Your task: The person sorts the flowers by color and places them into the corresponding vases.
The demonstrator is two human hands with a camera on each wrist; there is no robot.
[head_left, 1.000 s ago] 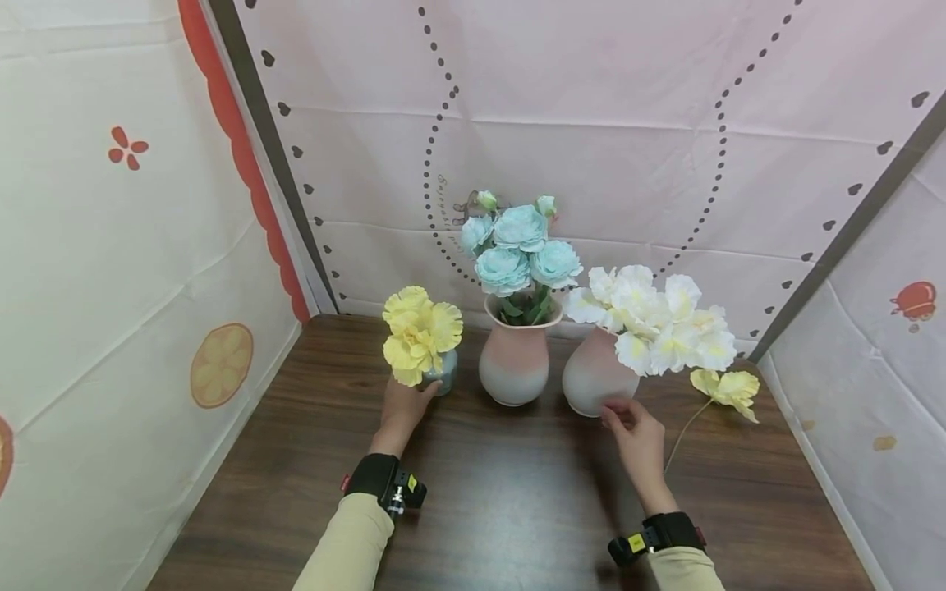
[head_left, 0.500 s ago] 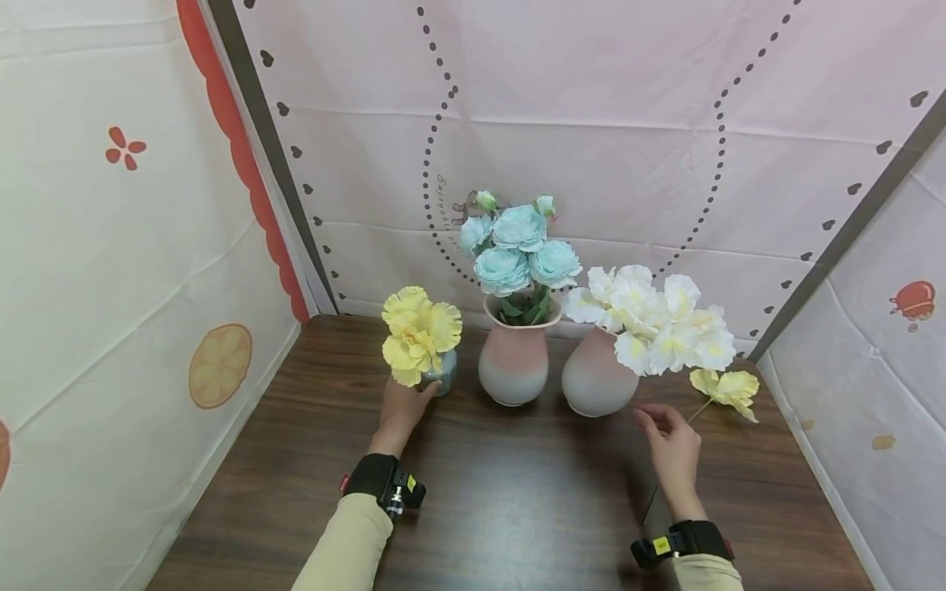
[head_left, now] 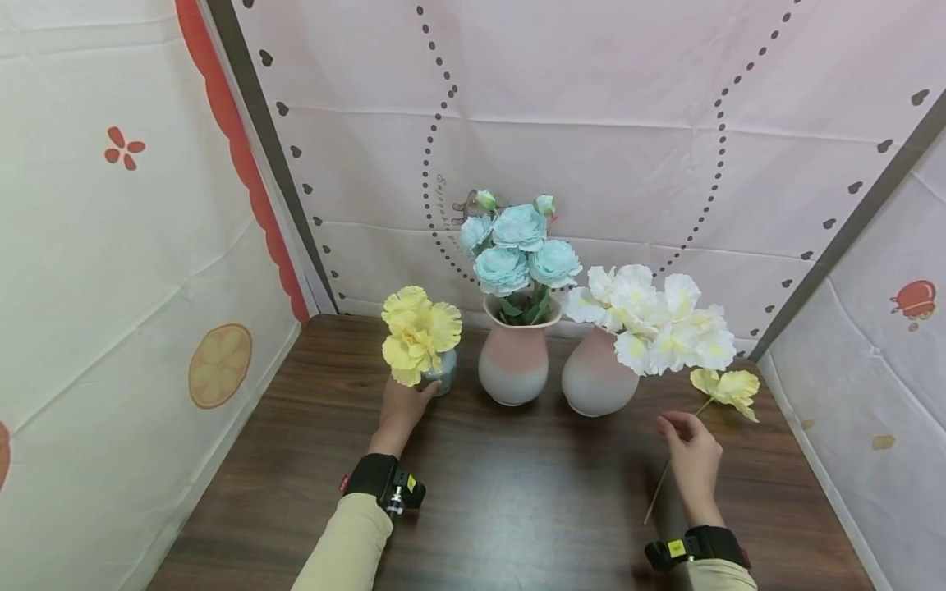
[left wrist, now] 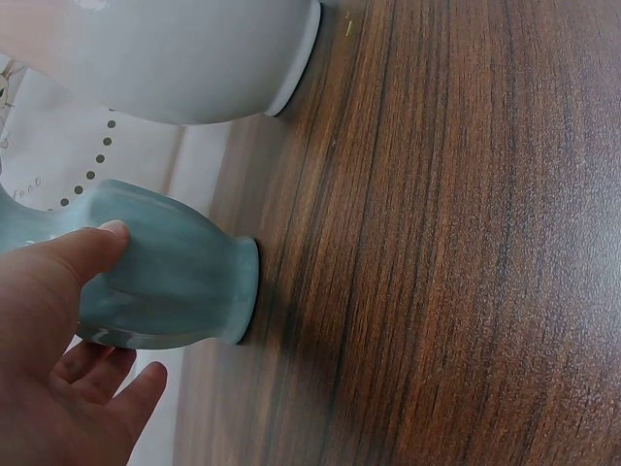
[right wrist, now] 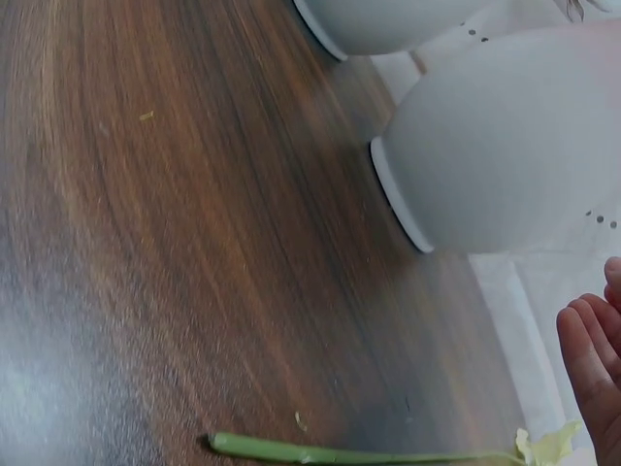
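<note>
- Worktop: dark brown wood-grain board, enclosed at back and sides by pale printed fabric walls.
- Small pale blue-green ceramic vase holding yellow carnations, standing at rear left.
- Rounded pink-to-white ceramic vase holding pale blue roses, standing at rear centre, just right of the small vase.
- Second rounded pink-to-white ceramic vase holding white flowers, standing just beside the centre vase.
- Loose pale yellow artificial flower on a thin green stem, lying flat on the worktop at right.
</note>
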